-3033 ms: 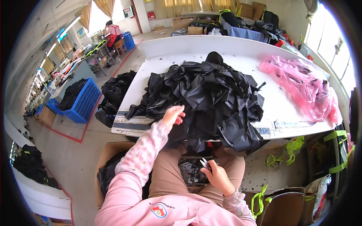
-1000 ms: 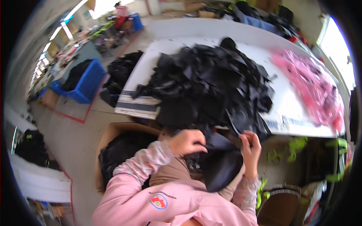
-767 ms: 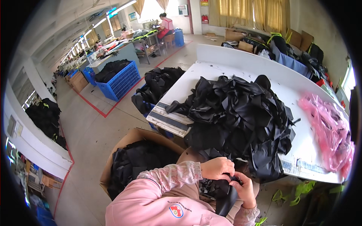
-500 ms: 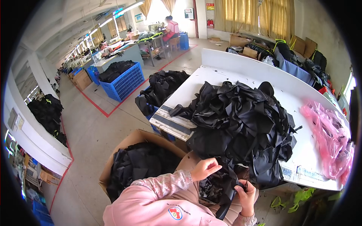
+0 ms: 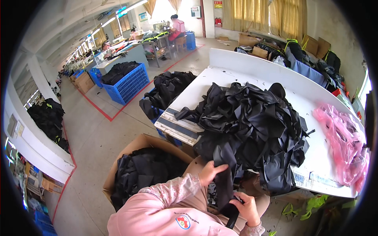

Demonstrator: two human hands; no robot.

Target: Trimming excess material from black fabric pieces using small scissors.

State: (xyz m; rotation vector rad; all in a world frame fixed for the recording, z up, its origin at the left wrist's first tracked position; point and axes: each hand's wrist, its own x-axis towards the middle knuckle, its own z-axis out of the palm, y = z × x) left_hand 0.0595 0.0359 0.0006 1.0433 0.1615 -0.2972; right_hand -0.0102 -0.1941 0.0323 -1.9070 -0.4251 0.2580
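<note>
Black fabric (image 5: pixel 252 122) is seen against a white table (image 5: pixel 301 98). A pale sleeve (image 5: pixel 179 190) is patterned in pink; a crate (image 5: pixel 128 85) is coloured blue.

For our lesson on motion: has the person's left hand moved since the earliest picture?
Yes: the left hand has pulled back, from over the white table to short of its front edge.

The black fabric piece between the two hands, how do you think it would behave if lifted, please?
The black fabric piece would probably flop, since it folds and bends near the right hand. It is likely light for its size, as it looks sheet-thin. Its slight sheen suggests it might slide fairly easily.
</note>
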